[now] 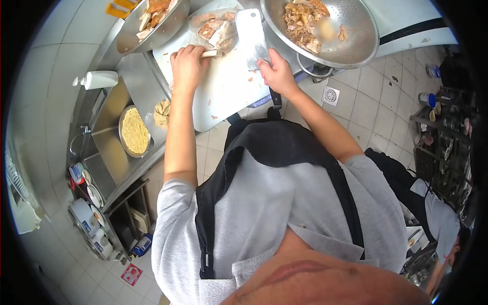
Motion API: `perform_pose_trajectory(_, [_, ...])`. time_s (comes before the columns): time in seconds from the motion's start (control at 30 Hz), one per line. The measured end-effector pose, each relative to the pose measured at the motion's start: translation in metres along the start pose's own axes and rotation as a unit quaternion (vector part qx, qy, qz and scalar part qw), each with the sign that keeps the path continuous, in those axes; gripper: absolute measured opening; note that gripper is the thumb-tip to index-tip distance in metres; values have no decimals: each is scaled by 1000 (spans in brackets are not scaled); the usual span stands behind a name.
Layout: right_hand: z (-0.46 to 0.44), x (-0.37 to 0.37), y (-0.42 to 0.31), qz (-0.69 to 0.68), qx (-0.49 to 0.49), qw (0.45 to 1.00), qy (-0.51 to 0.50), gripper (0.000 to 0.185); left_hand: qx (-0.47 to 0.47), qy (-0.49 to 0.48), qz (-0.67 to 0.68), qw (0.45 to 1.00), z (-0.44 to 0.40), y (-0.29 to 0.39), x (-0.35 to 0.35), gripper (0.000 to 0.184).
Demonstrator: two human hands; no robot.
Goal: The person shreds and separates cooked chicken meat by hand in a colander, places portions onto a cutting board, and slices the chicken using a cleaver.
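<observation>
On the white cutting board (223, 101) my left hand (189, 65) has its fingers bent round a pale, stick-like piece (212, 53). My right hand (277, 73) is closed on a cleaver (251, 38), whose broad blade lies over the board and points away from me. Beyond my left hand, a clear plastic bag (218, 29) holds pieces of browned meat. A metal bowl (134, 43) with meat pieces stands at the upper left. At the upper right is a perforated metal colander (356, 51) with chopped meat.
A sink (109, 150) at the left holds a round pan of yellow food (134, 131). A white bottle (101, 80) and a crumpled brown cloth (162, 113) are nearby. Another person (439, 213) is at the right, beside shelves (445, 127).
</observation>
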State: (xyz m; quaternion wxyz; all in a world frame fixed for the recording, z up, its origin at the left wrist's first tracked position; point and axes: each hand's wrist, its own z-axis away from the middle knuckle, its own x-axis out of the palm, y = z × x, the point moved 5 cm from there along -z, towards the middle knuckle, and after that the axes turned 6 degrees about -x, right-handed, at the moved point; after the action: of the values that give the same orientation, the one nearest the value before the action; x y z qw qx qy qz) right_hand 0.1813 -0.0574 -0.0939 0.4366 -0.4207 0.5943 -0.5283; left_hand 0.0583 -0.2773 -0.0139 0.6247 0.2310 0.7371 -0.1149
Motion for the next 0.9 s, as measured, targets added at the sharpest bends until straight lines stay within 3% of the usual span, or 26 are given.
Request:
perform_pose_trajectory(0.1, [-2, -1, 3, 5, -1, 1000, -7, 21, -10, -64, -29, 997, 5, -2, -9, 21])
perform_pose_trajectory(0.23, [-2, 1, 1, 9, 1, 1000, -19, 16, 55, 47, 44, 996, 40, 5, -28, 35])
perform_pose_trajectory(0.43, [-1, 2, -1, -21, 27, 998, -44, 19, -25, -16, 103, 994, 106, -29, 2, 47])
perform_pose_trajectory(0.5, [-3, 3, -8, 75, 0, 995, -62, 22, -42, -29, 113, 992, 114, -35, 0, 45])
perform_pose_trajectory(0.53, [-2, 2, -19, 187, 29, 976, -106, 26, -77, -10, 132, 988, 115, -33, -3, 44])
perform_pose_trajectory(0.57, [0, 3, -33, 188, 29, 975, -112, 26, -111, 10, 152, 982, 116, -31, -5, 45])
perform_pose_trajectory(0.63, [12, 11, -63, 319, -36, 931, -173, 29, -116, 38, 150, 981, 115, -22, -2, 42])
perform_pose_trajectory(0.77, [29, 30, -90, 411, -125, 868, -250, 37, -117, 60, 138, 982, 113, -11, 10, 41])
perform_pose_trajectory(0.9, [39, 43, -96, 444, -149, 834, -290, 33, -126, 57, 129, 982, 113, -10, 12, 42])
